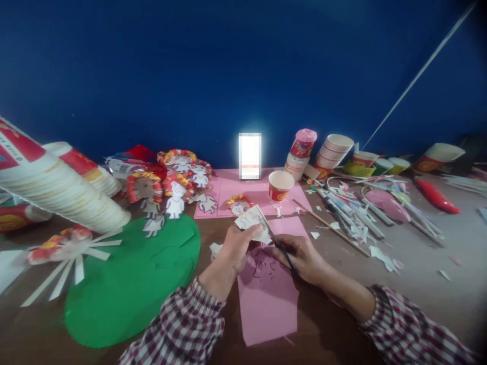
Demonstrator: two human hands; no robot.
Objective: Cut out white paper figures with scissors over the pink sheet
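My left hand (236, 248), in the middle of the view, pinches a small piece of white paper (249, 219) with drawn lines on it. Just right of it, my right hand (300, 257) is closed on dark scissors (283, 249), whose blades point up and left along the paper's right edge. Below both hands lies a pink sheet (268, 309) with dark drawn lines near its top. A paper face with a red and yellow rim (239, 205) rests beyond the white paper.
Green paper (133, 284) lies left, with paper figures (175, 200) behind it. Stacked paper cups (61, 187) lean at far left. One cup (281, 186) stands ahead on pink sheets. Markers (346, 210), a wooden stick (331, 227) and scraps (382, 257) lie right.
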